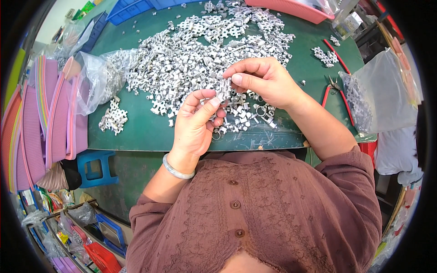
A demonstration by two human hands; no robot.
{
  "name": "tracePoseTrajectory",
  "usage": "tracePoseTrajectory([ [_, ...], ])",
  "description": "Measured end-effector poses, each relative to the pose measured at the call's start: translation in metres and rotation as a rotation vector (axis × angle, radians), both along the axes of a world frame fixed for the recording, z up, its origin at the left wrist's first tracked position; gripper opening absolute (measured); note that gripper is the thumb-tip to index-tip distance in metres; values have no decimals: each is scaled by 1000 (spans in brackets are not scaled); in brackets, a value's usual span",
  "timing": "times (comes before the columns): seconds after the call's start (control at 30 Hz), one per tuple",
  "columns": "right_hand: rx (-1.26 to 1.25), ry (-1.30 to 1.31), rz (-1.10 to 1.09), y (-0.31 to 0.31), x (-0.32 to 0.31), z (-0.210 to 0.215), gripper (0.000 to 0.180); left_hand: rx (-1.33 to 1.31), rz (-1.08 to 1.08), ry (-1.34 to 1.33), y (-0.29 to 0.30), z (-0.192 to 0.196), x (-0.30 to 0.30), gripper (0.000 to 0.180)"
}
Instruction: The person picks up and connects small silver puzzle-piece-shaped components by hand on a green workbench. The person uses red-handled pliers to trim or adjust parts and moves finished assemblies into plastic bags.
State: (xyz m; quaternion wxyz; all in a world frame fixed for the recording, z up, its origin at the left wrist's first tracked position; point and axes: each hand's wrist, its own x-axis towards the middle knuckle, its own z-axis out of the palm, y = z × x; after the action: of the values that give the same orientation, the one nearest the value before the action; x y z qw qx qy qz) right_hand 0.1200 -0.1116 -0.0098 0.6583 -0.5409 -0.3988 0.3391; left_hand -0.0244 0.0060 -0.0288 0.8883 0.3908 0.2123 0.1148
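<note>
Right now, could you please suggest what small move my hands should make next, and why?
Perhaps ease the right hand gently away from the left hand: both seem to pinch small silvery metal pieces, close together over the heap.

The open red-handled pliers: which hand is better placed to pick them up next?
Probably the right hand: the pliers lie on the person's right, nearer it than the left hand.

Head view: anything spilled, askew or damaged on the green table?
Nothing looks clearly damaged. The loose metal parts lie heaped straight on the green table; that may be a spill or just the working spread. One stray piece sits alone left of the red-handled pliers, apart from the heap.
</note>
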Motion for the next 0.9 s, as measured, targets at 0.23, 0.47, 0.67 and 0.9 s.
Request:
tracePoseTrajectory([
  [0.23,-8,61,-8,-1,-1,1,15,53,29,-6,-2,-2,0,25],
  [0.47,-16,-6,-8,-1,1,-1,15,61,5,-21,-3,-4,0,25],
  [0.67,-5,-53,-16,0,1,-1,15,52,13,-42,-4,-5,1,24],
  [0.9,-33,-14,-6,0,2,-1,15,73,11,-56,-4,-5,1,22],
])
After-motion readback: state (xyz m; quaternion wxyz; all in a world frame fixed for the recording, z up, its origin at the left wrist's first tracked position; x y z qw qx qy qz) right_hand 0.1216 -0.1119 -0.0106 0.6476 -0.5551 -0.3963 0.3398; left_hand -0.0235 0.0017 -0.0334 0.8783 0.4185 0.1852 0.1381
